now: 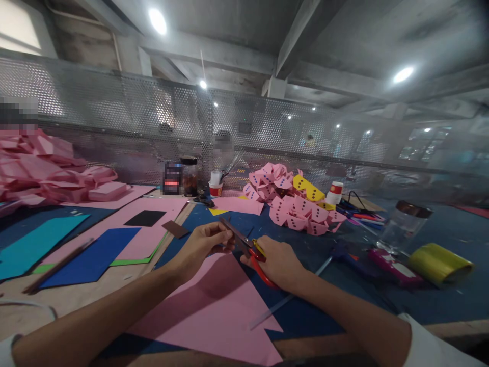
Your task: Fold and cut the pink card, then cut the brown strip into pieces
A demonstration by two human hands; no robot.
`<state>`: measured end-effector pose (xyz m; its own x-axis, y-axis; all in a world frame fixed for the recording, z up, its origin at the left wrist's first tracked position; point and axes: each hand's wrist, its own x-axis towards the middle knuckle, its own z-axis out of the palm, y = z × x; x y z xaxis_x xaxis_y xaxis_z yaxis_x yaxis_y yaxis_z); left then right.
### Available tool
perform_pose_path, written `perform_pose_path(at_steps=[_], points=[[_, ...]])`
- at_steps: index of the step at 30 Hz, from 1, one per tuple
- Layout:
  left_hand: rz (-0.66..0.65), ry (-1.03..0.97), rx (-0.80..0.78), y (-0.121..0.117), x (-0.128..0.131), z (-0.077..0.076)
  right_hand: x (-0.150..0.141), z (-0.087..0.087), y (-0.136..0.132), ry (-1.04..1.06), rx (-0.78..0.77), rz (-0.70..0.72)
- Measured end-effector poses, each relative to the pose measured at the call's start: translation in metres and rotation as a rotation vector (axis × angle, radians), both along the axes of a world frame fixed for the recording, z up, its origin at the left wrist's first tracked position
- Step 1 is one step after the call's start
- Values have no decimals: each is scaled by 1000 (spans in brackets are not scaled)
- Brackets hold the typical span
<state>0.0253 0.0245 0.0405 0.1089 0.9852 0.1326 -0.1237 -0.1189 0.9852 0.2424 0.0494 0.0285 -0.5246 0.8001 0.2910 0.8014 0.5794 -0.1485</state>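
My right hand [277,257] is closed around the handles of a pair of scissors [262,267], whose loops are red and yellow. Their dark blades point up and left, towards my left hand [212,239]. That hand's fingers are pinched together beside the blades; whatever is between them is too small or hidden to make out. Beneath both hands lies a large pink sheet [206,311], with a notched right edge and a shadow across it. A small brown piece [175,229] rests just left of my left hand. One pale translucent stick [290,298] lies below my right forearm.
Blue sheets [89,257], a teal sheet [42,244] and a black piece [145,218] lie at left. Pink folded pieces with dark dots [305,214] are heaped ahead. At right are a clear jar [403,227] and yellow tape [439,265]. A perforated metal screen [133,112] stands behind.
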Motion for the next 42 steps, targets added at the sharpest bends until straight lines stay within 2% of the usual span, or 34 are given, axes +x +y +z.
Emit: perform_pose_path(at_steps=[15, 26, 31, 37, 42], points=[[-22, 4, 15, 0, 1, -1, -1, 5, -3, -19, -50, 12], [-22, 30, 19, -2, 1, 0, 1, 1, 1, -62, -13, 13], [-9, 13, 1, -3, 2, 2, 0, 2, 1, -15, -48, 42], [-14, -38, -10, -2, 2, 2, 0, -1, 8, 274, -232, 62], [-21, -18, -8, -1, 1, 1, -2, 2, 7, 667, -694, 130]])
